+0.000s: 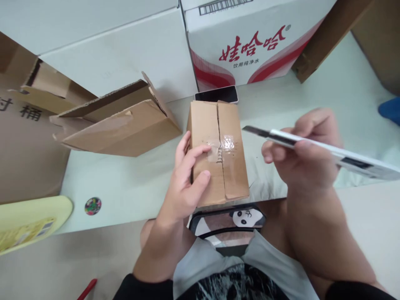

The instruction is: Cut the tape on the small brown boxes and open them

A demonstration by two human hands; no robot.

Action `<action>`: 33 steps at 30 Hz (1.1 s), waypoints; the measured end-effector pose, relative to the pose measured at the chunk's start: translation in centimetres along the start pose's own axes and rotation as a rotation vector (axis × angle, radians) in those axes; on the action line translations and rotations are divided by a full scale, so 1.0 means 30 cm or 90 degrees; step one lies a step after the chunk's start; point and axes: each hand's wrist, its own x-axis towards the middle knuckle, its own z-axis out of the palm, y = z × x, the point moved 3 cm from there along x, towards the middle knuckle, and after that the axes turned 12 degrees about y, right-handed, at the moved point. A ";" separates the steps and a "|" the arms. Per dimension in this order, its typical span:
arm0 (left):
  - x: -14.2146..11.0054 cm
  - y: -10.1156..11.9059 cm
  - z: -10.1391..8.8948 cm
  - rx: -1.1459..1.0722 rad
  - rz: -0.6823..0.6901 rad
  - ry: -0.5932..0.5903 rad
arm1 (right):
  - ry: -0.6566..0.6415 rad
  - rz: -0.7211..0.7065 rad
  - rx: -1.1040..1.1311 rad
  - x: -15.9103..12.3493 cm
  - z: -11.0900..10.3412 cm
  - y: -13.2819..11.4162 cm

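A small taped cardboard box (233, 175) stands on the pale table in front of me. Its top flaps meet along a seam, with clear tape and small print across the middle. My left hand (189, 179) grips the box's left edge, thumb and index finger on top, other fingers against the side. To the right, my right hand (308, 154) is closed around a white utility knife (325, 150). The dark blade is out and points left, near the box's right side but apart from it.
An open cardboard box (125, 129) lies to the left. Behind are a white carton with red print (250, 54) and a dark-screened phone (217, 95). A yellow bottle (34, 221) and a round sticker (93, 206) are at the left; a blue object (390, 110) is far right.
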 end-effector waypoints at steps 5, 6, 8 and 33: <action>-0.009 0.020 0.013 -0.013 0.005 -0.021 | -0.066 0.119 -0.031 -0.039 0.044 0.044; -0.009 0.021 0.014 -0.016 0.005 -0.024 | -0.072 0.129 -0.037 -0.041 0.049 0.053; -0.010 0.022 0.015 -0.020 0.007 -0.032 | -0.067 0.120 -0.065 -0.044 0.053 0.063; -0.014 0.006 0.022 -0.067 0.043 -0.018 | -0.116 -0.106 -0.311 -0.064 0.090 -0.016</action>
